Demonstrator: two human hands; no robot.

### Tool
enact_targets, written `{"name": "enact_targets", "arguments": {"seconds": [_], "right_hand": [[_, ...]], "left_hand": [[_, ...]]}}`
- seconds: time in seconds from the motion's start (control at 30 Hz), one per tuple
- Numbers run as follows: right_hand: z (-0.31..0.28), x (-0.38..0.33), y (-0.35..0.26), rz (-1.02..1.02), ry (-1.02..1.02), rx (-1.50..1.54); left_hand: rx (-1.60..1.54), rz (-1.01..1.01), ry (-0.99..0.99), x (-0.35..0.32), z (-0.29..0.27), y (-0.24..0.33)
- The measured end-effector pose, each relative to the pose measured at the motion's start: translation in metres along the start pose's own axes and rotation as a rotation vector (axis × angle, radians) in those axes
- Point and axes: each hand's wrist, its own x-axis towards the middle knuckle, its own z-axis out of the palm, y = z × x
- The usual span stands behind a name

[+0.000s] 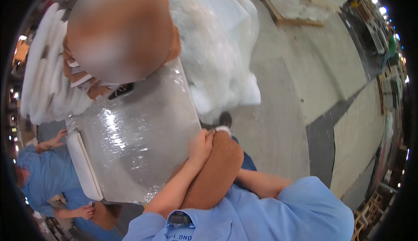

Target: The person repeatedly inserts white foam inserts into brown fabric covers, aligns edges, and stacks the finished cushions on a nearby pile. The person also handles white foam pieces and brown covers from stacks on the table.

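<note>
A brown, soft-looking piece (217,169) with a rounded edge stands against my chest, at the near right corner of the table. My left hand (201,147) is closed on its upper edge, fingers curled together beside the table's edge. My right forearm runs in behind the brown piece, which hides my right hand. A small white thing (223,129) shows just past the top of the brown piece; I cannot tell what it is. To the left lies the table (143,145), its grey top covered in shiny clear film.
A long white pad (84,167) lies along the table's left edge, near a co-worker's hand (87,211). Stacked white rolls (48,75) and brown pieces (174,41), partly blurred, are at the far end. A plastic-wrapped white bundle (213,54) stands beyond the table's right side.
</note>
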Motion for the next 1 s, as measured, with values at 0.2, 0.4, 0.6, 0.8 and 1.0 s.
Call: {"name": "enact_targets", "arguments": {"seconds": [0.2, 0.4, 0.6, 0.8, 1.0], "right_hand": [[-0.013, -0.007, 0.023, 0.055, 0.057, -0.005], [-0.006, -0.002, 0.036, 0.1, 0.077, -0.023], [-0.005, 0.003, 0.02, 0.045, 0.073, -0.13], [-0.059, 0.005, -0.058, -0.343, 0.142, -0.335], [-0.068, 0.005, -0.141, -0.508, -0.357, -0.441]], "left_hand": [[0.114, -0.162, -0.091, 0.0, 0.015, 0.014], [0.16, -0.172, -0.175, 0.007, 0.022, 0.021], [0.128, -0.027, -0.143, -0.001, 0.011, 0.02], [0.089, 0.274, 0.064, -0.028, -0.003, 0.02], [-0.029, 0.337, 0.012, -0.036, -0.002, 0.014]]}}
